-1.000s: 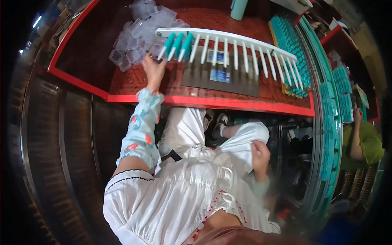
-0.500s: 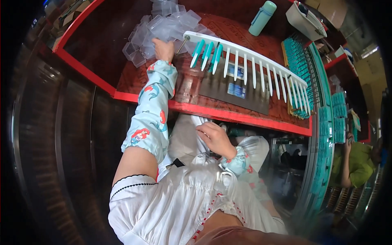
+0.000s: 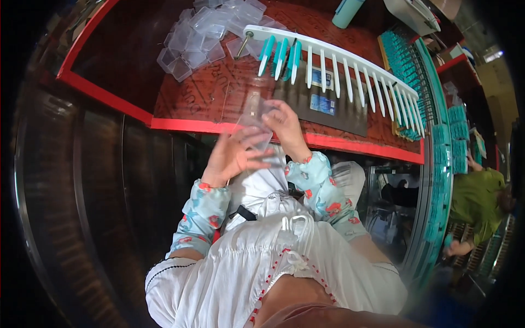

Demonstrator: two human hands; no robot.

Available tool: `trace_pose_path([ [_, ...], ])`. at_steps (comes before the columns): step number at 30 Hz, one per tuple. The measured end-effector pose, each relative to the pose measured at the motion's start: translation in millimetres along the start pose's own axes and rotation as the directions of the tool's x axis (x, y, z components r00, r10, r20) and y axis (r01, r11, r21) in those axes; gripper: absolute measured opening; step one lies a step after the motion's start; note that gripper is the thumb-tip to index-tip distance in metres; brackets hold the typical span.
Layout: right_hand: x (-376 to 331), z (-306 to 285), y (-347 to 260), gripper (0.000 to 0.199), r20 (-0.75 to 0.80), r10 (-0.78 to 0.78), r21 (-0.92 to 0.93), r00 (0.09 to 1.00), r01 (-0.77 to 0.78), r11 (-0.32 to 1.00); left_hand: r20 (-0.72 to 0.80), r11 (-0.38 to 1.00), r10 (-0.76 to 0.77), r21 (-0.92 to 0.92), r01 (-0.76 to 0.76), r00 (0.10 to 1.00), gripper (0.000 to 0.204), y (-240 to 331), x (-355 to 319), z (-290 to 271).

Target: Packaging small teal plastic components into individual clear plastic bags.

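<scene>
Over the bench's front edge, my right hand point(image 3: 285, 127) is closed on a clear plastic box point(image 3: 263, 138) by its right side. My left hand point(image 3: 232, 156), smeared by motion, has its fingers spread at the box's lower left; whether they touch it cannot be made out. Just beyond both hands, a blurred shiny clear piece point(image 3: 253, 101) lies on the bench. At the upper left is a loose pile of clear plastic boxes point(image 3: 202, 35). A white rack point(image 3: 328, 46) with long prongs stands behind my right hand, teal pieces point(image 3: 280, 57) on its left prongs.
The red-edged bench point(image 3: 188, 123) bears a dark mat point(image 3: 350, 120) under the rack. A teal bottle point(image 3: 345, 13) and a white bin point(image 3: 410, 16) stand at the back. Rows of teal pieces point(image 3: 402, 60) line the right side, where a person in green point(image 3: 476, 197) is at work.
My left hand has come back from the pile toward my body. My right hand has risen from my lap to the bench edge, and a clear box is now between the hands.
</scene>
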State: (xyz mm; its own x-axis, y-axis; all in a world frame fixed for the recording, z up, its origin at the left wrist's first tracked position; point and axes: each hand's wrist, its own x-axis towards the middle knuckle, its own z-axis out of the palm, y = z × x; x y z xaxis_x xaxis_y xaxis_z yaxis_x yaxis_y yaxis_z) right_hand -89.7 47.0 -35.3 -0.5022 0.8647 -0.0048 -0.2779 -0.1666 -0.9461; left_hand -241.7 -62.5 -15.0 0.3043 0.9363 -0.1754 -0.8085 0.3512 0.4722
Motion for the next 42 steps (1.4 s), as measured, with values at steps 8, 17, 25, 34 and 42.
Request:
trace_pose_path([
  [8,9,-19,-40,0.043,-0.261,-0.253,-0.118,0.932,0.229,0.966,0.165,0.916,-0.11,-0.367,0.165,0.98,0.087,-36,12,-24],
  [17,46,-16,-68,0.058,-0.061,-0.305,0.115,0.951,0.31,0.944,-0.069,0.964,0.02,-0.264,-0.037,0.997,0.074,-26,8,-8],
  [25,44,-4,-68,0.049,-0.138,-0.278,0.104,0.951,0.293,0.95,-0.156,0.937,0.045,-0.337,-0.096,0.987,0.061,-24,27,1],
  [34,-47,-10,-37,0.059,0.147,-0.407,-0.471,0.901,0.426,0.773,-0.139,0.862,0.112,-0.479,-0.166,0.984,0.058,-20,40,29],
  [42,-50,-7,-40,0.062,0.371,-0.316,-0.868,0.873,0.447,0.215,-0.287,0.972,0.222,-0.009,-0.235,0.932,0.073,-32,41,38],
])
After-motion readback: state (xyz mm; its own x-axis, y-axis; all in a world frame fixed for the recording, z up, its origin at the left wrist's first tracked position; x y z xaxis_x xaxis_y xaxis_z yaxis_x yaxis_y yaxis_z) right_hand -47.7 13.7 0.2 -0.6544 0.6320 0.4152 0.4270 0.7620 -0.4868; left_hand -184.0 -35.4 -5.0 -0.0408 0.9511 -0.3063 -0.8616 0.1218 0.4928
